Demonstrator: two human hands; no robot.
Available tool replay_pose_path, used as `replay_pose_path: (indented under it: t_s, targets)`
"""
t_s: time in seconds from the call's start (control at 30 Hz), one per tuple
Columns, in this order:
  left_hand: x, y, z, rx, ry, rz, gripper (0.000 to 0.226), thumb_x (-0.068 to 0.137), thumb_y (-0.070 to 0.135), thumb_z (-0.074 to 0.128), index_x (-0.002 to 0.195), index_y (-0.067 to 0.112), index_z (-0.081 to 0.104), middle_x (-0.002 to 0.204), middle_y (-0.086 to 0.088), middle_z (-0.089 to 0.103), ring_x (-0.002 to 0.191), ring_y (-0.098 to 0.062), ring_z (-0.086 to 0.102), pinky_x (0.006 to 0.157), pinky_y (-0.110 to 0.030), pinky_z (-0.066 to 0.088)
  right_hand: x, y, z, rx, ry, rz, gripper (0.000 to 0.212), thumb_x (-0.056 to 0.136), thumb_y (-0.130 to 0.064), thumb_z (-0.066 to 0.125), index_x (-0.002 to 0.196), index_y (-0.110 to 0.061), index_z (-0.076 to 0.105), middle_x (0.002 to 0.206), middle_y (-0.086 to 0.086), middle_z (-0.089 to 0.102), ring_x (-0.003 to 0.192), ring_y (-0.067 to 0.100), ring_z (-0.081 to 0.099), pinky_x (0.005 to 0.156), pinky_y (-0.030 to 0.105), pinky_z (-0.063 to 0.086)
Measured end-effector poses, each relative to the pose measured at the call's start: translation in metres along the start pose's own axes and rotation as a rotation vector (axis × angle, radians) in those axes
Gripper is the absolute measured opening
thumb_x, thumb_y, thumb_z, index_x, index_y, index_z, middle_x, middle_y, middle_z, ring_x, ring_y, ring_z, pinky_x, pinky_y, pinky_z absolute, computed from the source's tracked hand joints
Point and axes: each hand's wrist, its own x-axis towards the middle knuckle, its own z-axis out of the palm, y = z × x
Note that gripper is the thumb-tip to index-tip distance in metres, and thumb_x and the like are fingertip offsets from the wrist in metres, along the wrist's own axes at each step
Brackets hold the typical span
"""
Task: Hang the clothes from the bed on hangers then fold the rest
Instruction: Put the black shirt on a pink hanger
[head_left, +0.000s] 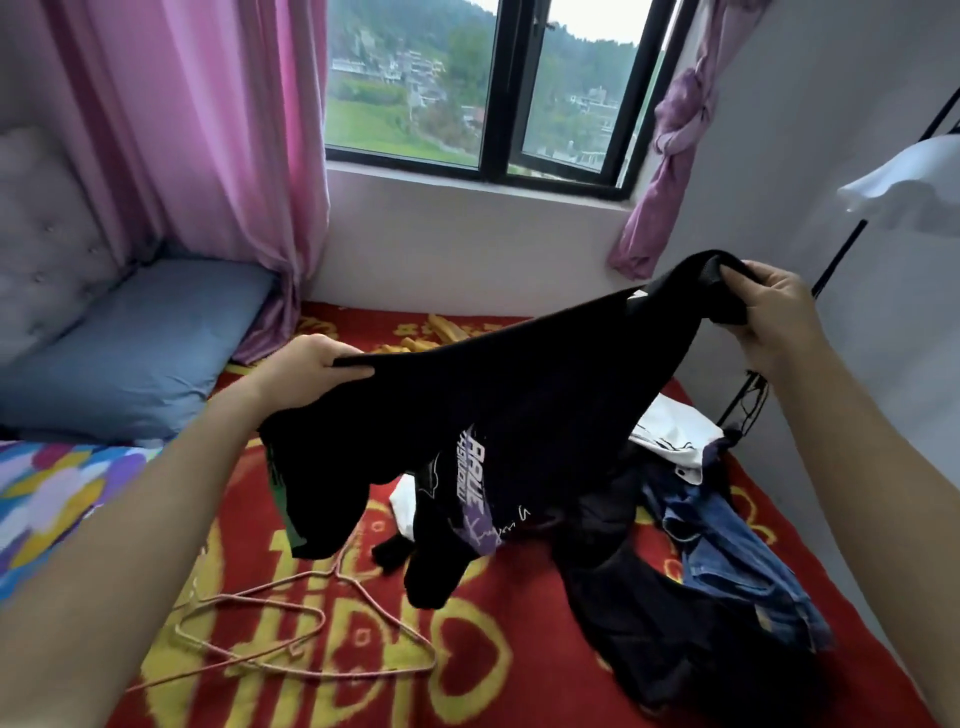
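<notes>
Now: black T-shirt held above the bed, not yet on a hanger

Shows a black T-shirt (519, 395) with white and purple print, stretched in the air above the bed (363, 675) and its red and yellow cover. Gripped at one edge by the left hand (306, 369), with fingers curled over the cloth, and at the bunched, higher end by the right hand (769, 306), likewise closed round the fabric. Sags in the middle, with a sleeve dangling low. Lying on the cover below the left forearm: two pink wire hangers (291, 629), overlapping. Heaped to the right: blue jeans (737, 551), dark clothes (649, 597) and a white garment (670, 431).

Probably best to shake the shirt flat and find the neck opening first. Keep one hand at the neck and free the other for a hanger. Separate the seemingly tangled hangers before lifting one. Feed the wire in one shoulder at a time, then seat both shoulder seams squarely to prevent sliding.
</notes>
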Motion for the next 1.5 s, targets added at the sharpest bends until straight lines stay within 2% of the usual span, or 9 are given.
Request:
replay_pose_path:
  t_s: [0.4,0.57,0.8,0.93,1.0,1.1,1.2,1.3,1.5]
  targets:
    - [-0.011,0.011,0.037,-0.043,-0.255,-0.041,0.023,0.092,0.02,0.06,0.069,0.021,0.062,0.061,0.015,0.059,0.054,0.006,0.051,0.056,-0.014,0.04,0.02,0.111,-0.021,-0.311,0.045,0.217,0.01,0.092,0.002,0.052,0.092,0.004,0.062,0.049,-0.008,0.063,0.041,0.002,0.058,0.047,0.019,0.05]
    - [0.015,0.05,0.079,-0.017,-0.366,-0.038,0.031,0.095,0.029,0.054,0.068,0.016,0.06,0.06,0.01,0.054,0.052,-0.003,0.048,0.056,-0.018,0.037,-0.007,0.138,-0.022,-1.063,-0.276,-0.034,0.044,0.084,-0.008,0.065,0.126,-0.005,0.057,0.129,0.015,0.056,0.125,0.03,0.046,0.104,0.038,0.034]
    - [0.044,0.104,0.126,0.023,-0.489,0.145,0.044,0.094,0.03,0.055,0.052,0.031,0.045,0.05,0.013,0.042,0.042,-0.001,0.041,0.047,-0.013,0.03,-0.066,0.161,0.035,-0.665,-0.812,0.057,0.07,0.079,-0.022,0.075,0.14,-0.014,0.042,0.14,0.001,0.045,0.13,0.01,0.037,0.108,0.022,0.028]
    - [0.044,0.103,0.131,-0.03,-0.476,0.186,0.044,0.093,0.026,0.057,0.051,0.022,0.045,0.047,0.013,0.04,0.041,-0.002,0.039,0.047,-0.013,0.031,-0.081,0.176,0.036,-0.31,-0.712,0.301,0.006,0.087,-0.012,0.065,0.088,-0.008,0.068,0.082,0.003,0.064,0.077,0.013,0.059,0.072,0.024,0.045]
    - [0.038,0.095,0.129,-0.138,-0.411,0.133,0.036,0.092,0.027,0.059,0.056,0.021,0.056,0.054,0.015,0.051,0.05,0.001,0.045,0.052,-0.012,0.033,-0.076,0.175,0.034,-0.233,-0.593,0.286,0.013,0.087,-0.008,0.063,0.075,-0.012,0.067,0.064,-0.007,0.063,0.06,0.005,0.057,0.058,0.016,0.044]
    - [0.025,0.073,0.132,-0.443,-0.178,-0.051,0.03,0.097,0.032,0.046,0.107,0.011,0.066,0.109,0.001,0.062,0.1,-0.009,0.055,0.078,-0.007,0.038,-0.058,0.154,0.028,-0.163,-0.499,0.247,0.016,0.087,-0.002,0.061,0.078,-0.013,0.07,0.064,-0.009,0.068,0.06,0.003,0.062,0.057,0.015,0.049]
    - [0.005,0.046,0.143,-0.678,-0.115,-0.173,0.068,0.093,0.056,0.033,0.148,0.016,0.023,0.152,0.003,0.024,0.139,-0.009,0.023,0.104,-0.013,0.016,-0.032,0.116,0.021,-0.122,-0.437,0.132,0.021,0.087,0.001,0.059,0.078,-0.014,0.069,0.065,-0.01,0.068,0.061,0.003,0.061,0.062,0.017,0.049]
    - [-0.013,0.027,0.164,-0.832,-0.224,-0.234,0.122,0.056,0.091,0.044,0.15,0.028,0.002,0.151,0.017,0.006,0.14,-0.004,0.009,0.111,-0.028,0.012,-0.009,0.07,0.017,-0.054,-0.431,0.056,0.032,0.087,0.004,0.055,0.067,-0.016,0.072,0.06,-0.009,0.063,0.056,0.005,0.056,0.06,0.02,0.043]
    - [-0.009,0.025,0.212,-0.625,-0.361,-0.134,0.104,0.073,0.048,0.07,0.151,0.028,0.004,0.155,0.014,0.012,0.141,-0.002,0.012,0.111,-0.022,0.017,0.016,-0.011,0.001,0.078,-0.57,-0.007,0.015,0.066,-0.016,0.064,0.073,-0.018,0.077,0.07,-0.007,0.071,0.063,0.005,0.066,0.065,0.017,0.053]
